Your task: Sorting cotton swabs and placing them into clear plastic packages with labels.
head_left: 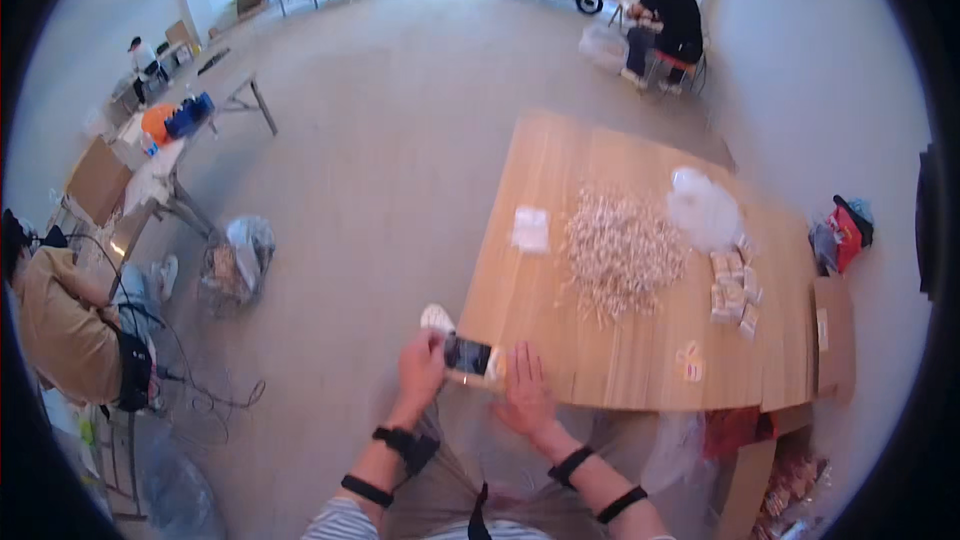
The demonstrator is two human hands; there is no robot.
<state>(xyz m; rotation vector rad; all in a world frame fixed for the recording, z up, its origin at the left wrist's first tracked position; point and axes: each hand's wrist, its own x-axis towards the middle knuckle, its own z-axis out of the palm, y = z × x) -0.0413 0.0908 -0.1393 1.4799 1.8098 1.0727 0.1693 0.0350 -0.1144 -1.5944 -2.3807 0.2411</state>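
Dark phone-like slab (467, 355) at bench's (595, 365) near-left corner, in front of the wearer. Long axis runs roughly left-right, right end angled slightly toward the wearer; dark face up. Can't tell which end is its top. Left hand (422, 368) pinches the left end, thumb and fingers pressed together on it. Right hand (530, 395) by the right end, fingers straight, pointing away from the wearer, laid flat at bench edge; contact with slab unclear. Farther in: heap of small pale pieces (625, 252), white sheet (531, 229) left of it, small packs (733, 285) and translucent bag (705, 208) right of it.
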